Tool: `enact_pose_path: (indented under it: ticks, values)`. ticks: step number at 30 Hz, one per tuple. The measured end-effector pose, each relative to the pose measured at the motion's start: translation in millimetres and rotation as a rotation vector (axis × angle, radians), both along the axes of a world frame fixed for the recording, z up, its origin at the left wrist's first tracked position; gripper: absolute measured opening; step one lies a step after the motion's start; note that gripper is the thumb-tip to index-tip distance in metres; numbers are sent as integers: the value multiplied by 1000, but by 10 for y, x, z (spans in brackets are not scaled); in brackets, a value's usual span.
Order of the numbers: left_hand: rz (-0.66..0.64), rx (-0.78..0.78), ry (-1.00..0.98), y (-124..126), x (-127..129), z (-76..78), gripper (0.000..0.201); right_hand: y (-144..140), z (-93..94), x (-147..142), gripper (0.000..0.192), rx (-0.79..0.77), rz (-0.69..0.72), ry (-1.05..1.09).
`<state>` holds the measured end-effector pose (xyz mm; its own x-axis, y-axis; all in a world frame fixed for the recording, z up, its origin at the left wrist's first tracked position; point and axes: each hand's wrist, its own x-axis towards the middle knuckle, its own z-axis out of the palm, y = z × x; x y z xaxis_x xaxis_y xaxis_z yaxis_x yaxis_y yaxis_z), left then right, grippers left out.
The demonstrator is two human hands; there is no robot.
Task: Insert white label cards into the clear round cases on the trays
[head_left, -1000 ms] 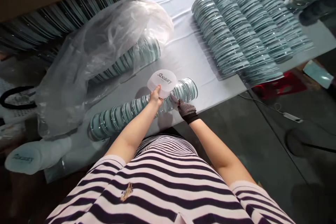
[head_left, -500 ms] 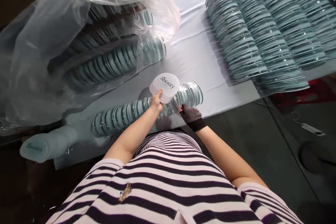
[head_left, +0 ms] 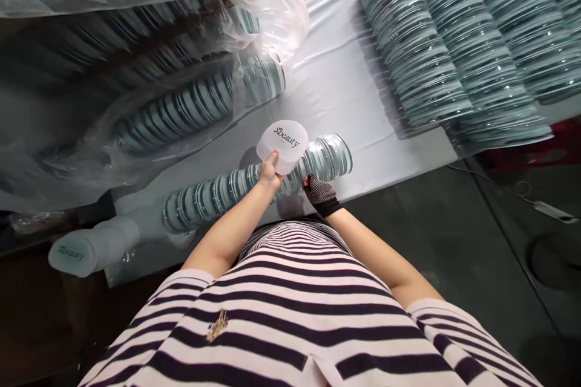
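Observation:
My left hand [head_left: 271, 172] is closed on a stack of white rounded cards [head_left: 285, 138] printed with "beauty" lettering, thumb on the top face. A row of clear, round glass-like lids [head_left: 213, 198] runs across the table just below and behind the cards. My right hand [head_left: 321, 192], in a dark dotted glove with bare fingertips, is at the near side of this row. Its fingers are curled together against the lids, beneath the edge of the card stack. Whatever the fingertips pinch is hidden.
Long rows of similar clear lids [head_left: 417, 48] lie at the upper right. A plastic bag [head_left: 290, 6] covers more rows at the left. Another white printed stack [head_left: 75, 251] lies at the lower left. The white-covered table [head_left: 327, 84] ends near my waist.
My right hand has shifted slightly left along the lid row, closer to the card stack. My left hand still holds the cards, now tipped a little. The view has shifted slightly.

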<state>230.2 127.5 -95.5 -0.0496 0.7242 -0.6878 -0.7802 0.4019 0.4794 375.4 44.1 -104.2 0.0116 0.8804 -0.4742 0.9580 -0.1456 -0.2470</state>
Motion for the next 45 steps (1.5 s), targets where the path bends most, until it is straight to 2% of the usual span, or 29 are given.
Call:
enact_pose_path:
  ticks: [4, 7, 10, 11, 13, 14, 16, 20, 22, 24, 26, 28, 30, 33, 35, 37, 39, 42, 45]
  values:
    - [14, -6, 8, 9, -21, 4, 32, -7, -27, -46, 33, -23, 37, 9]
    - [1, 2, 14, 1, -28, 19, 32, 6, 5, -24, 28, -90, -40, 188]
    - [11, 4, 51, -6, -1, 37, 35, 74, 93, 13, 29, -211, -142, 474]
    - [18, 2, 66, -5, 17, 44, 36, 107, 140, 24, 29, -241, -147, 522]
    - [28, 5, 95, 3, 55, 62, 39, 174, 263, 39, 28, -246, -137, 484]
    - [30, 3, 107, 6, 71, 75, 40, 204, 333, 42, 27, -213, -130, 415]
    - [35, -1, 117, -2, 82, 117, 43, 251, 472, 47, 29, -49, -144, 280]
    - [6, 85, 96, -132, -28, 236, 46, 312, 634, 70, 51, 411, -326, 342]
    - [-52, 171, 95, -245, -141, 281, 45, 317, 661, 42, 60, 465, -347, 375]
    - [-89, 219, 142, -356, -264, 301, 41, 275, 689, -68, 66, 448, -273, 371]
    - [-92, 209, 231, -443, -379, 300, 34, 187, 728, -270, 65, 492, -181, 354]
    - [-92, 170, 305, -498, -475, 291, 28, 92, 760, -519, 61, 550, -150, 391]
    - [-111, 145, 305, -519, -548, 295, 27, 34, 760, -725, 55, 499, -220, 496]
    - [-124, 155, 203, -471, -622, 337, 32, -8, 715, -785, 47, 355, -474, 608]
    - [-83, 152, 143, -375, -652, 371, 34, -110, 689, -659, 49, 395, -645, 548]
    - [-34, 113, 101, -240, -663, 380, 32, -339, 673, -496, 53, 472, -699, 349]
    - [-24, 51, 47, -101, -653, 347, 27, -656, 647, -394, 51, 429, -613, 91]
    - [-56, -19, -51, 38, -611, 229, 25, -1069, 562, -409, 43, 210, -377, -117]
    - [-67, -87, -77, 65, -576, 106, 28, -1137, 455, -510, 39, 61, -238, -167]
